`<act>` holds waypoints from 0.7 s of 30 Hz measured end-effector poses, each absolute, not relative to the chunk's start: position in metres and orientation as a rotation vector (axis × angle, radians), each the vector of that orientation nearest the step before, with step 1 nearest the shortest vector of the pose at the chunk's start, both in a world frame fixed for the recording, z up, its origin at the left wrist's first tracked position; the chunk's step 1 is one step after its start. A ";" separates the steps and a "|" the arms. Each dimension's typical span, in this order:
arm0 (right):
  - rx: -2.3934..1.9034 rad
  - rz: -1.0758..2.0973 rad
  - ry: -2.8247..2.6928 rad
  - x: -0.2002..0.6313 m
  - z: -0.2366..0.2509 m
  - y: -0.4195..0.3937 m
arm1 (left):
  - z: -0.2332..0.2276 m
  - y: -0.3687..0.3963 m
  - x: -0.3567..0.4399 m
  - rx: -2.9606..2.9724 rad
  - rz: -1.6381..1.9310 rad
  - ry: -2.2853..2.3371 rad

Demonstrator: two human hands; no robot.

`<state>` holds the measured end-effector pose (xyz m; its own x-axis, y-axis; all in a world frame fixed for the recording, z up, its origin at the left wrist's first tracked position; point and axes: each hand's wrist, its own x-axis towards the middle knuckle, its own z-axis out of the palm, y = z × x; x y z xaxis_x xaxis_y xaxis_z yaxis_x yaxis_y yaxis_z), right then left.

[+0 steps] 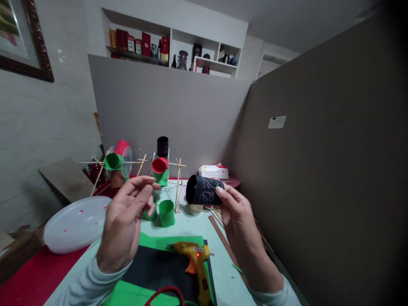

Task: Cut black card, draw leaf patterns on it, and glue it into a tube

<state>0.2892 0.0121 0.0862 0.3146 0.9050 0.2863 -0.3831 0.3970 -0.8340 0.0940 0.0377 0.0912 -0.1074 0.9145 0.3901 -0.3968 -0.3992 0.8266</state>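
Note:
My right hand (239, 216) grips a black paper tube (205, 190) by its right end, thumb in front. Pale swirling lines mark the tube, and its hollow end faces left. To the left, my left hand (127, 216) is raised with loosely bent, parted fingers and nothing visible in them. A yellow glue gun (194, 250) with an orange trigger and a lit red light lies below, between my hands. Under it are black paper (153, 267) and green sheets (127, 293). Behind my left hand stands a green paper tube (167, 213); another green one is partly hidden.
Two stick frames carry coloured tubes, one with a red tube (159, 165) and a black tube (162, 146). A white round lid (76, 223) lies left. Red scissor handles (165, 291) show at the front. A tissue pack (214, 171) sits at the back; a grey partition (318, 170) stands right.

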 end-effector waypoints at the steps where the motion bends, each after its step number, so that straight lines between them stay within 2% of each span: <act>1: -0.724 0.979 -0.835 0.293 0.087 0.015 | 0.095 0.041 0.090 1.104 1.746 0.685; 5: -0.720 1.025 -0.797 0.304 0.088 0.021 | 0.108 0.049 0.074 0.991 1.878 0.684; 12: -0.674 1.080 -0.816 0.301 0.088 0.020 | 0.105 0.053 0.073 1.064 1.799 0.698; 21: -0.691 1.024 -0.884 0.291 0.076 0.021 | 0.075 0.031 0.099 1.814 1.523 0.759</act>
<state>0.2913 0.0209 0.0759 0.2477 0.9242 0.2906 -0.4222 0.3729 -0.8262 0.0994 0.0314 0.0753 0.1607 0.7719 0.6152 0.0261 -0.6264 0.7791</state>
